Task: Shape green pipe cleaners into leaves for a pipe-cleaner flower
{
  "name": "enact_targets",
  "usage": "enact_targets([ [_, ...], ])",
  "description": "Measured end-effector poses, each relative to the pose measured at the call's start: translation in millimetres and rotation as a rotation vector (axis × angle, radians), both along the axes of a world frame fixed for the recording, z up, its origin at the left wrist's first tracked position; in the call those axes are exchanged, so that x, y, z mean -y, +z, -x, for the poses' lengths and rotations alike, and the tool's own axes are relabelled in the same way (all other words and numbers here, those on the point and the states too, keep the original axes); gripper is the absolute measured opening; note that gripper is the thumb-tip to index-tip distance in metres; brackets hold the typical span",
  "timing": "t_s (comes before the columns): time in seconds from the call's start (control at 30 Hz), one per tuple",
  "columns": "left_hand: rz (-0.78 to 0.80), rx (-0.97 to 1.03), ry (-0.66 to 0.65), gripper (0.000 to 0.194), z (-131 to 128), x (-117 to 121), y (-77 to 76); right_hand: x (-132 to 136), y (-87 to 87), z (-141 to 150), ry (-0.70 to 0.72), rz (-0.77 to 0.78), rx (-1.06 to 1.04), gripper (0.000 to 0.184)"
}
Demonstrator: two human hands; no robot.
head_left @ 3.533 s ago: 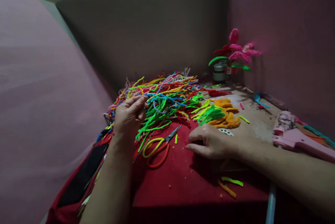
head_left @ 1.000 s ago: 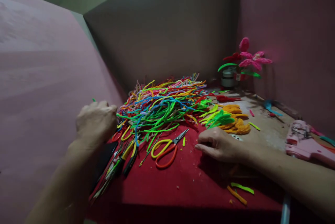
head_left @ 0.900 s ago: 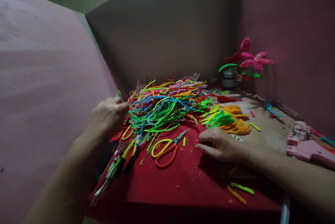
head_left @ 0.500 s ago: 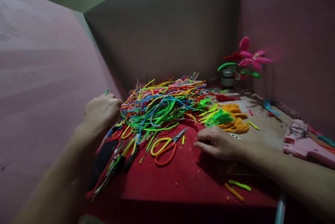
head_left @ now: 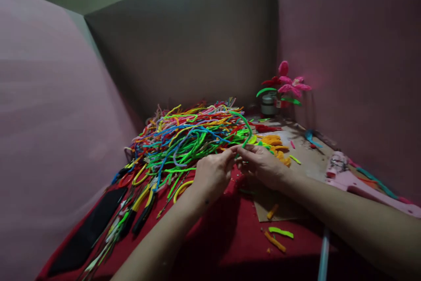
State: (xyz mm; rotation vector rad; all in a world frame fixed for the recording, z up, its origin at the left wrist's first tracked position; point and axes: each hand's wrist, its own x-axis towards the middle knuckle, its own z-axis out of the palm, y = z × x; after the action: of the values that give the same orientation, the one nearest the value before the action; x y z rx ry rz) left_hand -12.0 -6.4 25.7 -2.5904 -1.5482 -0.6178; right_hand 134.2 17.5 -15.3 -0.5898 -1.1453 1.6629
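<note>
A green pipe cleaner [head_left: 249, 128] arches up from between my two hands and bends back toward the left at its top. My left hand [head_left: 215, 169] pinches it near its lower end. Right beside it, fingertips touching, my right hand [head_left: 259, 162] is closed on the same piece. Behind my hands spreads a big heap of many-coloured pipe cleaners [head_left: 197, 136]. Scissors with a yellow handle [head_left: 180, 189] lie mostly hidden under my left forearm. Orange looped pieces [head_left: 279, 149] lie just beyond my right hand.
At left on the red cloth [head_left: 210, 237] are a black phone-like slab [head_left: 90, 228] and yellow-and-black pliers [head_left: 144, 204]. On the right lies a pink glue gun [head_left: 358, 186]. Pink fuzzy flowers [head_left: 294, 86] stand at the back. Cut scraps [head_left: 281, 232] lie near the front edge.
My left hand has come from the far left to meet my right hand, and the green pipe cleaner now stands up between them. The view has shifted to the right.
</note>
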Motion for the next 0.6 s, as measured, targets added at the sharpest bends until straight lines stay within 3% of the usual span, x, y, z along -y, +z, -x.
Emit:
enact_targets([
  [0.13, 0.051, -0.01, -0.037, 0.024, 6, -6, -5.1, -8, 0.4, -2, -0.087, 0.063, -0.204, 0.018],
  [0.3, 0.321, 0.178, -0.15, 0.028, 33, -14, -3.8, -16, 14.4, -9, -0.24, 0.261, -0.489, 0.012],
  [0.43, 0.456, 0.256, -0.166, 0.028, 46, -19, 1.8, -16, 25.6, -16, -0.247, 0.341, -0.541, 0.017],
  [0.6, 0.545, 0.282, -0.178, 0.03, 52, -22, 1.3, -15, 24.0, -18, -0.185, 0.336, -0.493, 0.015],
])
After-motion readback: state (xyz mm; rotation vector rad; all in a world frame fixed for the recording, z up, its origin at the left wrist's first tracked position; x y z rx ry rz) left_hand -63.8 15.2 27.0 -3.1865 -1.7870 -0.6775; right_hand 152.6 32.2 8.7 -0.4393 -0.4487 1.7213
